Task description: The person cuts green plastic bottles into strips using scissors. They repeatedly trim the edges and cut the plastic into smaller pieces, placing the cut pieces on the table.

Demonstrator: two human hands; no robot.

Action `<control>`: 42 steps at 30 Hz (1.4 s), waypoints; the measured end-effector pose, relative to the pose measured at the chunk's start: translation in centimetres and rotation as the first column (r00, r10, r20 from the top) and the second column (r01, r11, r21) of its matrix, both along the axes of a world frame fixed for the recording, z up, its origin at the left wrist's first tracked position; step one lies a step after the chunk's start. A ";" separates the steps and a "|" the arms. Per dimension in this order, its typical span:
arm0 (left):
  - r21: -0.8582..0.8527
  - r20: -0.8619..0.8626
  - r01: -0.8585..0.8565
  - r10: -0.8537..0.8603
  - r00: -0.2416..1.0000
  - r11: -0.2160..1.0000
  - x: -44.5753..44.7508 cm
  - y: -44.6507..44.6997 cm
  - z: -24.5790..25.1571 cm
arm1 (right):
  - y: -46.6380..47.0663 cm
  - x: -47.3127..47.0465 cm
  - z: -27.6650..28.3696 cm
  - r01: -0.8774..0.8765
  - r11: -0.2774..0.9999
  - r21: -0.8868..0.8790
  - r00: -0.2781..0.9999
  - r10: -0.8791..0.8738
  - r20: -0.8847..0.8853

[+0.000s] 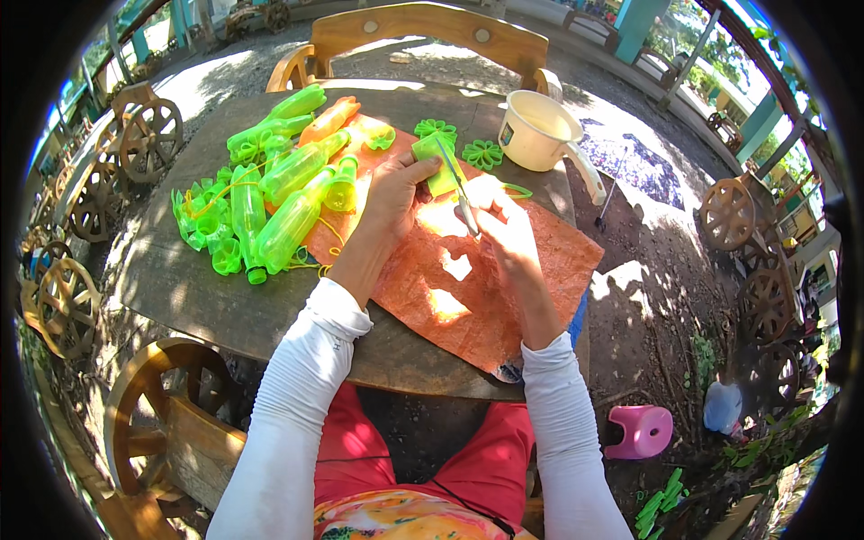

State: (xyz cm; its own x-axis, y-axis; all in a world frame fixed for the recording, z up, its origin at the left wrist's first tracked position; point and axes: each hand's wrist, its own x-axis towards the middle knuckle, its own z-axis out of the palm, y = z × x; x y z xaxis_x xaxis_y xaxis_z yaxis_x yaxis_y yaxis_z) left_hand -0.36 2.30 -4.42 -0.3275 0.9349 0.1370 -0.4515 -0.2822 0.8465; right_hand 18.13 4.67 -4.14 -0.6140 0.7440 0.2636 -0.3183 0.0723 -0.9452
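Observation:
My left hand (398, 189) holds a cut piece of green plastic bottle (444, 177) above an orange woven sheet (432, 297). In my right hand (503, 219) is a pair of scissors (460, 185), its blades lying across the green piece; whether they are cutting into it I cannot tell. Just beyond the piece lie two green scalloped plastic flower shapes (482, 154) on the wooden table (202, 297). Several green plastic bottles (295, 219) and an orange bottle (329, 119) are heaped left of my left hand, with cut green pieces (202, 212) and yellow string beside them.
A cream plastic dipper (536, 135) stands at the table's far right, its handle over the edge. A wooden bench (432, 30) is beyond the table. A wheel-shaped wooden armrest (135, 418) is at lower left. On the ground at right are a pink stool (640, 432) and an umbrella (631, 165).

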 end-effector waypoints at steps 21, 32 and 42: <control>-0.058 -0.110 -0.062 0.055 0.992 0.996 -0.1 0.1 -0.2 | 0.1 0.2 0.0 0.067 0.997 -0.034 0.985 -0.060 0.159; -0.017 -0.054 -0.007 0.006 0.999 1.000 -0.5 0.0 -0.6 | -0.2 0.6 0.7 0.092 0.991 -0.099 0.978 -0.071 0.197; -0.092 -0.081 0.082 -0.090 0.993 0.992 0.0 0.1 -0.7 | 0.2 0.9 0.2 0.074 0.991 -0.116 0.973 -0.046 0.226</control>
State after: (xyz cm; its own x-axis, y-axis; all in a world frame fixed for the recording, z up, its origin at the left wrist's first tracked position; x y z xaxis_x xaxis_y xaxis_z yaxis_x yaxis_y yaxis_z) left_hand -0.38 2.41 -5.17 -0.2362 0.9687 0.0763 -0.3964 -0.1677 0.9026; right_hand 19.06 4.88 -3.95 -0.5999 0.7995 0.0300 -0.0974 -0.0358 -0.9946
